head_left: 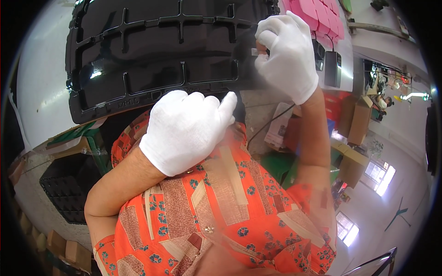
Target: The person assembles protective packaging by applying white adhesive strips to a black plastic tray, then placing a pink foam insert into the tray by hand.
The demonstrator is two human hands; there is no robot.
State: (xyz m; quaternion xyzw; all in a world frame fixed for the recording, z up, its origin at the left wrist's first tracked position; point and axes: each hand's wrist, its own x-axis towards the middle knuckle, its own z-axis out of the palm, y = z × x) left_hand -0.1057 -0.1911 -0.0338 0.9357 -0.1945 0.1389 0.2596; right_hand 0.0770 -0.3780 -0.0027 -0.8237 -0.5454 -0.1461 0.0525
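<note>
Both of my hands wear white gloves. My left hand (189,131) is closed in a loose fist at the near edge of a black moulded plastic tray (133,69), its thumb pointing away from me. The inside of that fist is hidden. Over the tray's right side, my right hand (290,57) is closed in a pinch, with a bare fingertip showing through the glove. Something small and pale shows at those fingertips, too small to make out. Raised ribs divide the glossy tray into shallow compartments, and no items show in them.
Pink pieces (317,18) stand in rows at the far right of the white table (39,92). Beside them lies a dark rectangular device (333,69) with a cable. Black trays (69,188) sit on the floor at left; cardboard boxes (359,119) stand at right.
</note>
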